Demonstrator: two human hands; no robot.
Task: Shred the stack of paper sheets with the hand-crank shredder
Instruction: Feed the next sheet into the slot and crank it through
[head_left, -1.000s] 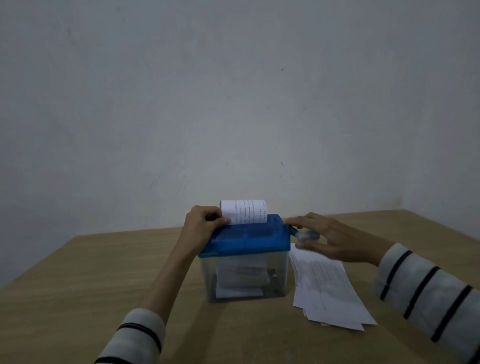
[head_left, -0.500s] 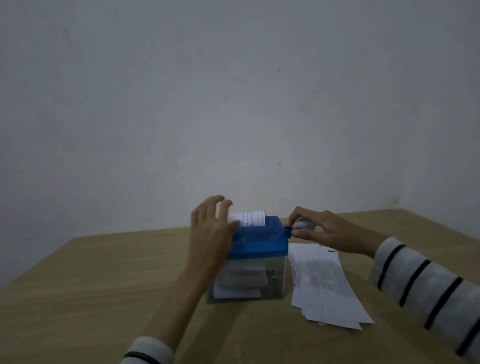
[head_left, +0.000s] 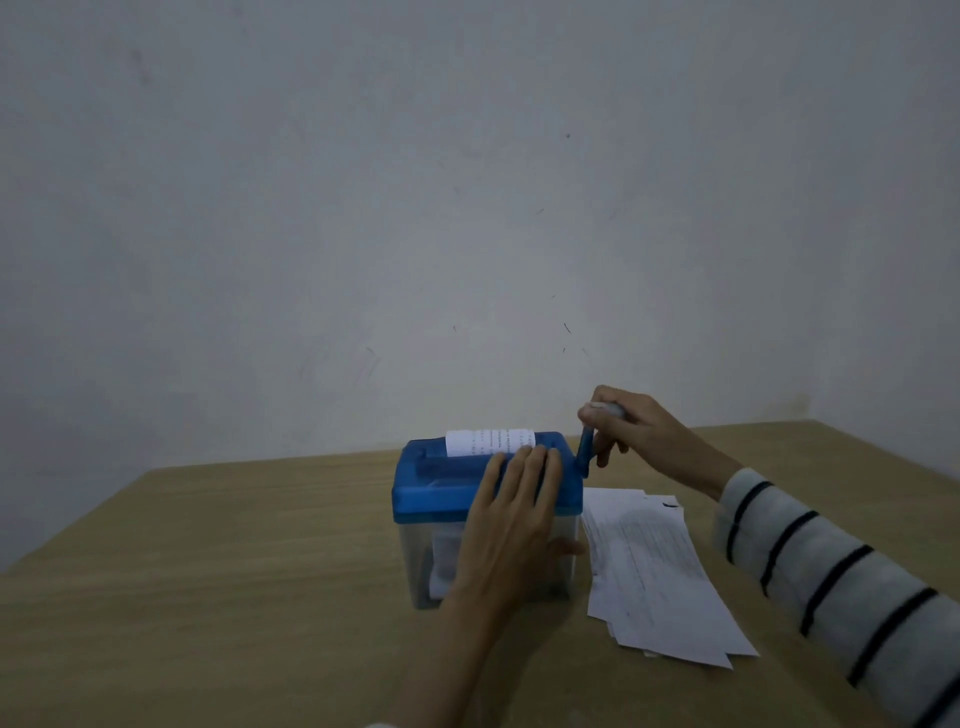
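**Sheet half-fed, one hand on the lid, other on the crank**

Hand-crank shredder (head_left: 447, 486) sits mid-table on the wooden table (head_left: 208, 571), blue lid on top w/ a clear bin (head_left: 421, 566) underneath; a few white paper pieces show through the bin wall (blurry, can't tell strips from whole bits).

One printed sheet (head_left: 488, 441) stands upright in the lid's slot toward the far edge, only its top part sticking out above the blue plastic.

Left hand (head_left: 511, 530) lies flat over the near right part of the shredder, fingers (head_left: 524, 467) stretched out and together on the lid top, tips just short of the sheet, thumb down along the bin's right side. Not gripping anything, just pressing palm-down.

Right hand (head_left: 631, 431) is at the shredder's right end, closed around the pale knob (head_left: 609, 410) of the crank (head_left: 586, 451). The blue crank arm points up from the lid's right side, knob at the top, above lid level. Striped sleeve (head_left: 810, 566) (white w/ dark bands) runs off to the near right.

Stack of paper sheets (head_left: 654, 566) lies flat on the table just right of the bin, under the right forearm, sheets fanned slightly, near corners not aligned; its far left edge is next to the bin's base.

Plain grey wall (head_left: 467, 208) behind the table.
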